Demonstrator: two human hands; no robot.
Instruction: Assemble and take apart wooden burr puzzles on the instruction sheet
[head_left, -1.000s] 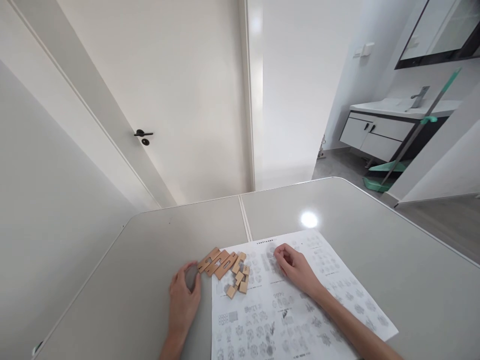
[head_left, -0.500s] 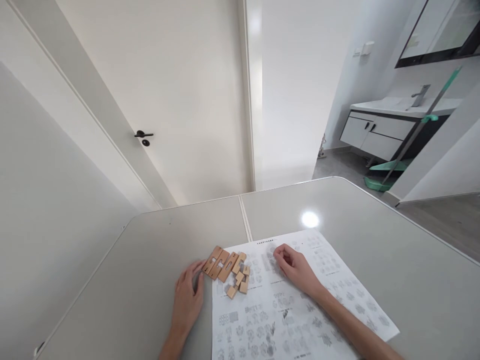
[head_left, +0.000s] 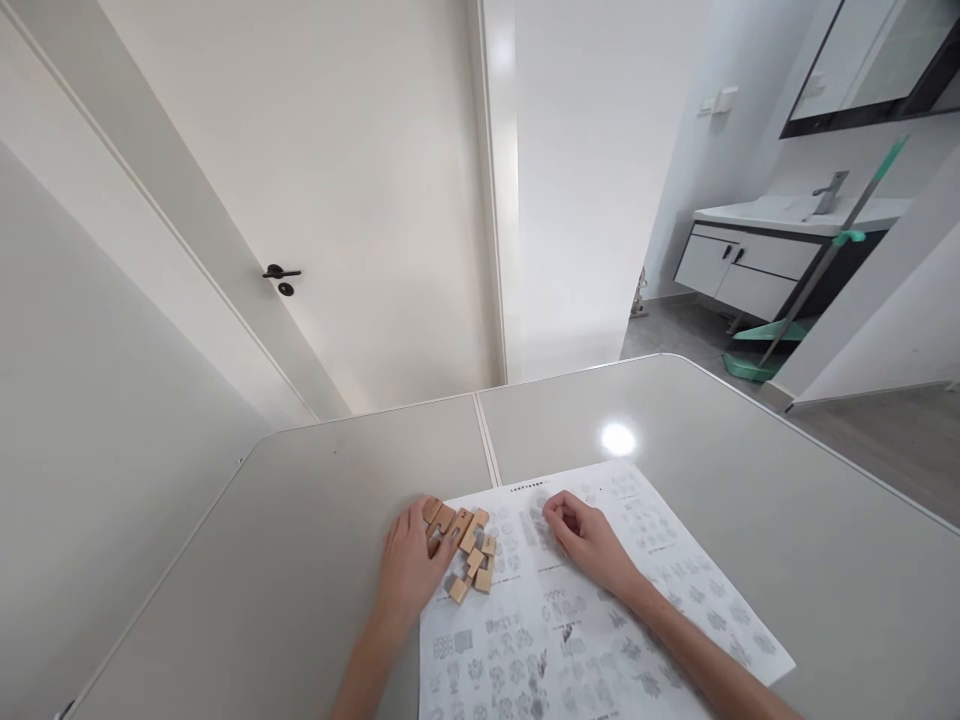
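My left hand (head_left: pixel 411 562) lies over the left part of a cluster of wooden puzzle pieces, its thumb and fingers placed around the flat notched pieces (head_left: pixel 460 527). Its palm and fingers partly cover those flat pieces. Smaller, paler notched wooden blocks (head_left: pixel 475 562) lie close against them on the right, on a printed sheet (head_left: pixel 525 610). On the same sheet, further right, rests my right hand (head_left: pixel 589 540), loosely curled with thumb and fingertips together; I see nothing in it. Rows of small grey figures cover the paper.
The grey table (head_left: pixel 300 560) has a pale seam (head_left: pixel 486 440) across its far part and a bright light reflection (head_left: pixel 618 438). Beyond its far edge is a white door (head_left: pixel 390 200). A washbasin cabinet (head_left: pixel 750 265) and a green broom and dustpan (head_left: pixel 750 367) stand at the right.
My left hand has moved right and up from the pieces' left edge onto them, now covering some. My right hand stays in place. The view has shifted slightly.
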